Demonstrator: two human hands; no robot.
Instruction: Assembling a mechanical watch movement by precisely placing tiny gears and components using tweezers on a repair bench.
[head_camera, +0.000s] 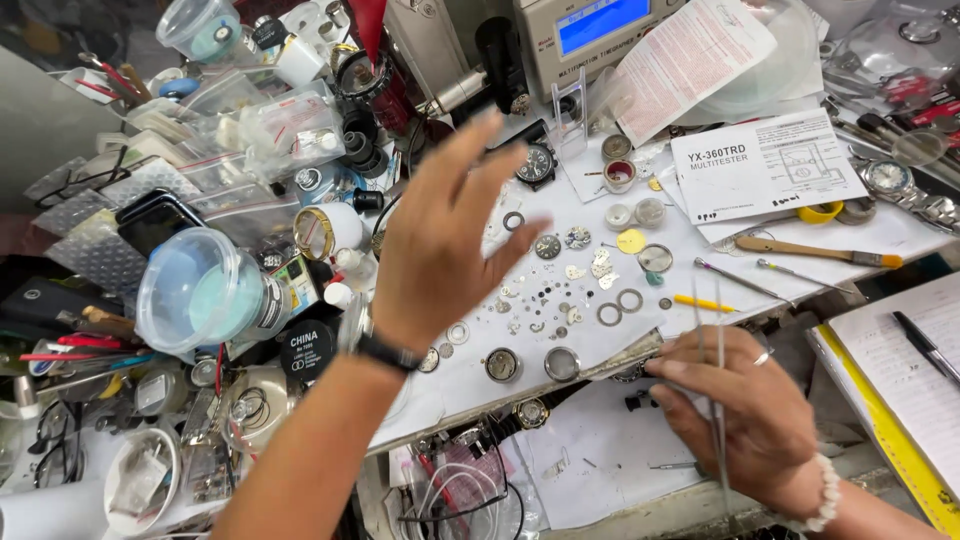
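My left hand hovers open above the white work sheet, fingers spread, holding nothing; a dark band is on its wrist. Just beyond its fingertips lies a black-dialled watch. My right hand is at the near edge of the sheet, fingers closed on thin metal tweezers that point upward. Small watch parts lie scattered on the sheet: gears and dials, metal rings, and round cases near the front edge.
A blue-tinted plastic tub and cluttered bags and tools fill the left. A tester with a blue screen stands at the back. Printed leaflets, a wooden-handled brush, a silver wristwatch and a notepad with pen lie at right.
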